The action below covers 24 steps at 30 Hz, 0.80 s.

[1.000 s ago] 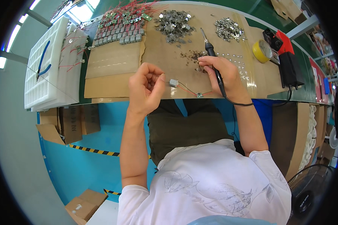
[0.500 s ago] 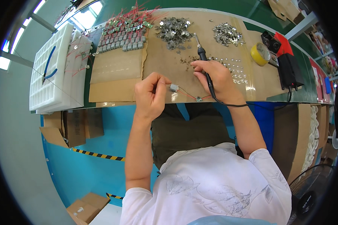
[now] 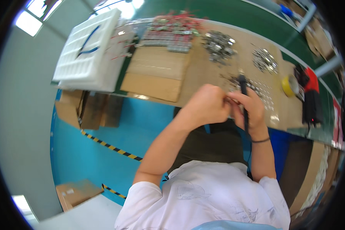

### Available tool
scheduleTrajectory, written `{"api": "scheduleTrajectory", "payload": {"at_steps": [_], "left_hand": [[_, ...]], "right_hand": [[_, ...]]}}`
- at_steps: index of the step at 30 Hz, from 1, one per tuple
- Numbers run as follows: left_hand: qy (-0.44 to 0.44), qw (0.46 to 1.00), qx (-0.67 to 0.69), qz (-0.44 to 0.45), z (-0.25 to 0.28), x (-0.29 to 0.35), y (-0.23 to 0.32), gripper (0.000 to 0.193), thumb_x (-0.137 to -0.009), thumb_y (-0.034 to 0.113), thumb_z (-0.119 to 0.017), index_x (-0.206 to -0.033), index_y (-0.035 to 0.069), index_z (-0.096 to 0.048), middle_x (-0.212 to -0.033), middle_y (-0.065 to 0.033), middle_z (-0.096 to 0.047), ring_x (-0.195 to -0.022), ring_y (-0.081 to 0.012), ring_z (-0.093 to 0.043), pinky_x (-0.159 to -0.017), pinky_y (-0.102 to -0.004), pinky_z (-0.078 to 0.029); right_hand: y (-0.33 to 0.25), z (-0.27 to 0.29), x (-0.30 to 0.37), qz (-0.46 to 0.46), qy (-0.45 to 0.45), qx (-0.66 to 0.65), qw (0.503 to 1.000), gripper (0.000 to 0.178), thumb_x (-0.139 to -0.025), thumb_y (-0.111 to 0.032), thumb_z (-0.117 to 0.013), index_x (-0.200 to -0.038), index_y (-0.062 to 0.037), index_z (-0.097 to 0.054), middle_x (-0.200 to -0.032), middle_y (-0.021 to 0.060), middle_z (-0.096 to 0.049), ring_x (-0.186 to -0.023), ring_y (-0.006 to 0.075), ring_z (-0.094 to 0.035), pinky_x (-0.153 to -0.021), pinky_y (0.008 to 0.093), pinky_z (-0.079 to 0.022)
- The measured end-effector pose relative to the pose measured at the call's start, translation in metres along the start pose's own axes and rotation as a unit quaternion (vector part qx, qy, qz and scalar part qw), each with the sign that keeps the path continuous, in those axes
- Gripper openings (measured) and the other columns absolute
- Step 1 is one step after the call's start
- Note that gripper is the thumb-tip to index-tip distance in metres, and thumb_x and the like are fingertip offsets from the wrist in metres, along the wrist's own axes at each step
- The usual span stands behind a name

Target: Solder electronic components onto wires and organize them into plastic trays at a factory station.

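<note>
Working close over the near edge of the brown-covered desk [image 3: 199, 71], the left hand [image 3: 209, 104] and right hand [image 3: 253, 109] meet fingertip to fingertip. The left fingers are curled in; how tightly, and on what, cannot be told, since the knuckles and blur hide it. The right fingers are bent around a black-handled soldering iron with a slim metal tip [image 3: 243, 85], while thumb and forefinger reach to the left hand, nearly closed; any small piece between them is hidden.

The iron stands with its tip toward the desk's far edge, which is the sound way to carry it during finger work: the tip points clear of both hands. Good handling here would mean a light pinch, wrists steady above the near edge, and slack in the dark cable [image 3: 261, 141] crossing the right wrist. Tilting the iron sideways could sweep it into the dark brown crumbs [image 3: 231, 79] beside it or disturb the neat rows of tiny silvery metal pieces [image 3: 265, 94] toward the desk's right edge.
</note>
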<state>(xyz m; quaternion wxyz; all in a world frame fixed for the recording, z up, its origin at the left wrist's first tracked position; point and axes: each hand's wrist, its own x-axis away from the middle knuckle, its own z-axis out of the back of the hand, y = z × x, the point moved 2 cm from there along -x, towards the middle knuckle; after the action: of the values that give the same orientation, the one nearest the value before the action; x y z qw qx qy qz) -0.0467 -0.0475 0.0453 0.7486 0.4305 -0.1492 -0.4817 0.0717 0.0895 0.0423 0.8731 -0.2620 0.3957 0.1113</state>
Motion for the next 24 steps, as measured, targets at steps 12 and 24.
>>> {"api": "scheduleTrajectory", "payload": {"at_steps": [12,24], "left_hand": [[-0.043,0.998,-0.041,0.018,0.008,-0.003,0.004,0.016,-0.073,0.01,-0.064,-0.069,-0.005,-0.07,-0.071,-0.0305,-0.063,-0.074,-0.0499,-0.065,-0.07,-0.0534,-0.055],[-0.065,0.981,0.177,0.048,0.012,-0.012,-0.01,0.007,-0.087,0.003,-0.072,-0.092,0.001,-0.068,-0.067,-0.0003,-0.063,-0.065,-0.0065,-0.061,-0.055,-0.0295,-0.048]], "right_hand": [[-0.016,0.004,-0.011,0.004,-0.012,-0.03,0.999,0.045,-0.077,0.02,-0.07,-0.115,-0.0043,-0.068,-0.095,0.0148,-0.071,-0.074,0.0269,-0.067,-0.063,0.0351,-0.054],[0.014,0.018,0.001,-0.033,0.031,-0.028,0.999,0.033,-0.079,0.011,-0.078,-0.106,-0.0084,-0.073,-0.087,0.0092,-0.075,-0.067,0.0257,-0.065,-0.059,0.0336,-0.052]]}}
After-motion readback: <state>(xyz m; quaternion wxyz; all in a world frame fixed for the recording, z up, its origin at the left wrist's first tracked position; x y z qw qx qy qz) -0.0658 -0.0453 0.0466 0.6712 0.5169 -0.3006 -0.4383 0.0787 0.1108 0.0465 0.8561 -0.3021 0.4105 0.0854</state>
